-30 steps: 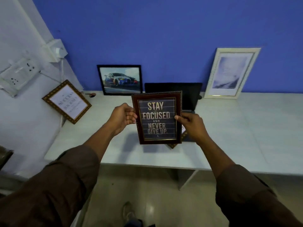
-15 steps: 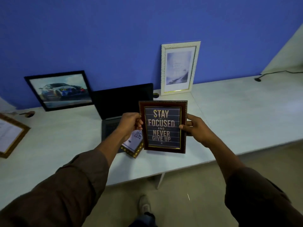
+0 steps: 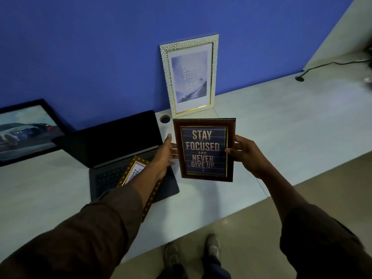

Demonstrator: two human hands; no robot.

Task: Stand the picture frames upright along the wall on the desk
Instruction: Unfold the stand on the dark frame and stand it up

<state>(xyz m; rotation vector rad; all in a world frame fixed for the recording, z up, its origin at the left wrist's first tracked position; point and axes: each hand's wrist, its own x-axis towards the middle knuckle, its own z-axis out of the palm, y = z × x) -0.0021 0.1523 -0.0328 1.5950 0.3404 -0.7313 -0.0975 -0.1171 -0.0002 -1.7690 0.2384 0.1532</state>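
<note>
Frame position: the dark red frame (image 3: 204,150), printed "STAY FOCUSED AND NEVER GIVE UP", is held upright in the air, face toward the camera, to the right of the open laptop (image 3: 128,156) and above the pale desk (image 3: 302,121).

Left hand (image 3: 164,156): placed at the left edge of the dark red frame. The fingers are extended along that edge and reach behind it, bracing the frame rather than clenching it.

Right hand (image 3: 248,156): clamped on the right edge of the dark red frame. The thumb lies over the front border; the remaining fingers pass behind the frame.

Other frames, located from the laptop:
- A white frame (image 3: 190,75) stands upright behind and to the right of the laptop, leaning against the blue wall (image 3: 100,47), its base on the desk.
- A black frame (image 3: 24,131) with a car picture leans on the same wall to the left of the laptop.
- A gold frame (image 3: 133,172) lies flat on the laptop keyboard, partly hidden under the left sleeve (image 3: 90,232).

A round cable hole (image 3: 165,119) sits in the desk just beside the laptop's upper right corner.
</note>
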